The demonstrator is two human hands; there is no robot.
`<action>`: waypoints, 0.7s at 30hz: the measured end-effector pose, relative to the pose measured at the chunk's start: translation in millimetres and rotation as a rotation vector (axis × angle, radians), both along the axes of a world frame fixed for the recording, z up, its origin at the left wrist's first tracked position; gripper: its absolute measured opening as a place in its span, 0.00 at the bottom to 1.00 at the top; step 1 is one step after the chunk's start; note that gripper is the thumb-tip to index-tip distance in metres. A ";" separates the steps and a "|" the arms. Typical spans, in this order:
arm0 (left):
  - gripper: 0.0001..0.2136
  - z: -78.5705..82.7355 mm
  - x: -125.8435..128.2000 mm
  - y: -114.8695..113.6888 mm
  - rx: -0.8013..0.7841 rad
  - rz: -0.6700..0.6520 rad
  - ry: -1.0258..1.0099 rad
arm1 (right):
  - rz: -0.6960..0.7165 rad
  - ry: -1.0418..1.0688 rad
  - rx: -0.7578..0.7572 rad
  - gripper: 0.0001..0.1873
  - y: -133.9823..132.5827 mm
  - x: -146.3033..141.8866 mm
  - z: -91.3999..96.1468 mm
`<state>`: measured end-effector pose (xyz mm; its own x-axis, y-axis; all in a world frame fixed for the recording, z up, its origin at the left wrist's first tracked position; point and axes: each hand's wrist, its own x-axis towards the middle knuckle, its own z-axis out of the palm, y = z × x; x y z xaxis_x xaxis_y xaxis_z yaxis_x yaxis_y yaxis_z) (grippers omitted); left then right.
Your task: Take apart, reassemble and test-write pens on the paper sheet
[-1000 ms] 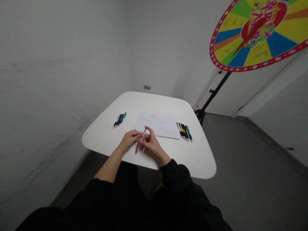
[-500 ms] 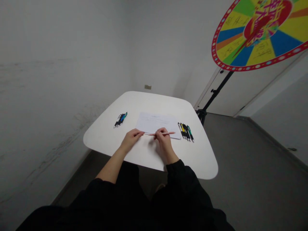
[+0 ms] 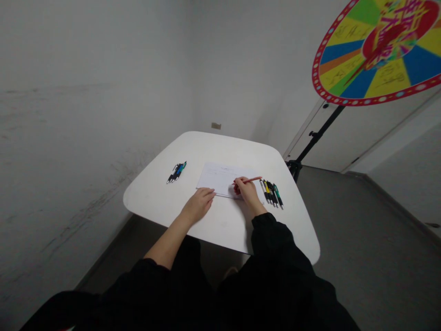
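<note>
A white sheet of paper [image 3: 217,177] with faint printed lines lies on the white table. My left hand [image 3: 200,203] rests flat at its lower left edge, fingers stretched out and touching the paper. My right hand [image 3: 245,189] is closed around a slim reddish pen [image 3: 254,179] in a writing grip over the right part of the sheet. The pen slants, its back end up to the right and its tip toward the paper. Whether the tip touches the paper is too small to tell.
Several pens [image 3: 271,193] lie side by side right of the paper, close to my right hand. Another group of pens [image 3: 177,172] lies to the left. Beyond the table [image 3: 158,197], a colourful prize wheel [image 3: 375,55] stands on a black tripod [image 3: 315,138]. Walls rise behind and to the left.
My right hand has moved up onto the sheet, and the pen now slants instead of lying nearly level. My left hand has flattened on the paper's edge. The whole view has shifted slightly.
</note>
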<state>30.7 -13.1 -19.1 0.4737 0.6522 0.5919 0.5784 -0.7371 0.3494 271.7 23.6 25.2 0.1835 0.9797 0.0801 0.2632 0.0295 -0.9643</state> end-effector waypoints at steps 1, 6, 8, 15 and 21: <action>0.16 0.6 0.8 -1.2 -0.005 0.003 0.027 | 0.001 -0.039 -0.004 0.09 4.0 -2.1 0.0; 0.18 4.0 3.6 -5.8 -0.041 0.021 0.121 | 0.017 -0.166 -0.054 0.09 16.2 -7.9 -4.7; 0.18 4.2 4.9 -6.4 -0.045 0.026 0.154 | 0.016 -0.169 -0.045 0.11 17.5 -7.4 -8.8; 0.20 4.0 15.6 -4.7 -0.047 0.047 0.219 | 0.016 -0.234 -0.031 0.13 19.4 -3.8 -18.1; 0.20 8.0 23.3 -3.8 -0.066 0.071 0.248 | 0.018 -0.302 -0.002 0.14 16.5 -5.1 -12.3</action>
<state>54.0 -16.9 -11.1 0.5509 0.7223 0.4180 0.7017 -0.6721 0.2365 266.6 40.1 13.0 0.1343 0.9828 0.1269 0.5376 0.0353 -0.8425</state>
